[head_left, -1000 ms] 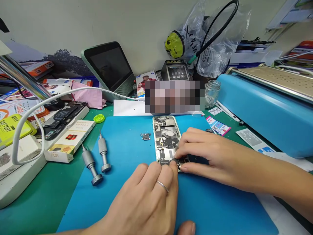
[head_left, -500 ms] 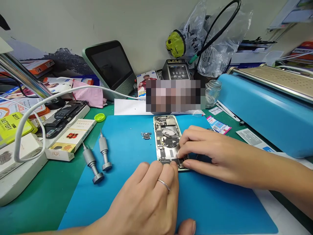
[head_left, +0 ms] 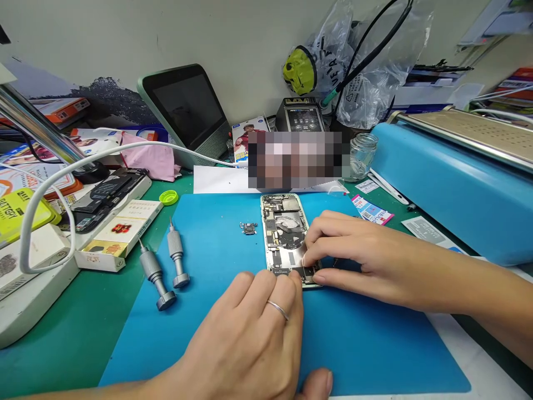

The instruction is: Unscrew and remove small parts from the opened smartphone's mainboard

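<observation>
An opened phone (head_left: 287, 230) with its inner parts showing lies on a blue mat (head_left: 208, 244). My left hand (head_left: 254, 328), with a ring on one finger, has its fingers curled together at the phone's bottom edge; whatever those fingertips hold is hidden. From the right, my right hand (head_left: 358, 258) reaches over the phone's lower right side, fingers bent and touching it, the thumb at its bottom corner. Whether something small is between these fingers cannot be made out. A small metal part (head_left: 249, 228) lies on the mat left of the phone.
Two grey screwdrivers (head_left: 177, 256) (head_left: 156, 278) rest on the mat's left side. Boxes (head_left: 120, 236) and a white cable (head_left: 31, 211) are farther left. A tablet-like screen (head_left: 183, 105), a glass jar (head_left: 363, 155) and a blue machine (head_left: 441, 194) stand behind and right.
The view has shifted very slightly. Both hands keep nearly the same place and pose at the phone.
</observation>
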The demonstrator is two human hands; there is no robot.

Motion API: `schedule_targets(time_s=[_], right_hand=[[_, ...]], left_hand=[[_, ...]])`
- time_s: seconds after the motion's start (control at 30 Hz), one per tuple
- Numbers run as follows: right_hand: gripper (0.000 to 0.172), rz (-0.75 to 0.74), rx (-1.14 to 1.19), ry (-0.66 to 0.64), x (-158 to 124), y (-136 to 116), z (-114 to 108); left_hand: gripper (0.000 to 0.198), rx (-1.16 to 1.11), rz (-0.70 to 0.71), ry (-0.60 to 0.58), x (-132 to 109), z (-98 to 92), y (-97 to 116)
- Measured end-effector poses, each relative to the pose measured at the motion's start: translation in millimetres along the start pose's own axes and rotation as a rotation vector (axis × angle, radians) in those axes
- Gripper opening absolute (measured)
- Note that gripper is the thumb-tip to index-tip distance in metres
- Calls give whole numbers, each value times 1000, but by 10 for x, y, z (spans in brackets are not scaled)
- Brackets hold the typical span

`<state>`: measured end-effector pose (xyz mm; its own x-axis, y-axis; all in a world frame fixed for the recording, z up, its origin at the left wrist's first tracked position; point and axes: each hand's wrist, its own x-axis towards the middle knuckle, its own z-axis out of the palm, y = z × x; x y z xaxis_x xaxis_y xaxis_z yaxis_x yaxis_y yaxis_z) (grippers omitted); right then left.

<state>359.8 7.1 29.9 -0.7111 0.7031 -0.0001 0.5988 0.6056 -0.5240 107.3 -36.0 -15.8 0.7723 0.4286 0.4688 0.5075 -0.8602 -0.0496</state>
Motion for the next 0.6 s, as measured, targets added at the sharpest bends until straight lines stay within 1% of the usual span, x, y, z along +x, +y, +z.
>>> schedule_targets(time_s=[0.13, 0.3, 0.5, 0.6], right_hand=[[23, -8, 17, -7, -2, 14, -6], [22, -18, -3, -3, 21, 39, -4], [25, -6, 3, 14, 22, 40, -9], [27, -4, 11, 15, 20, 34, -12]], left_hand=[[53, -2, 0, -8, -9, 6, -4], [57, -27, -2, -33, -18, 3, -6], [61, -67, -21, -90, -11, 4, -4], [62, -76, -36, -95, -11, 19, 7]])
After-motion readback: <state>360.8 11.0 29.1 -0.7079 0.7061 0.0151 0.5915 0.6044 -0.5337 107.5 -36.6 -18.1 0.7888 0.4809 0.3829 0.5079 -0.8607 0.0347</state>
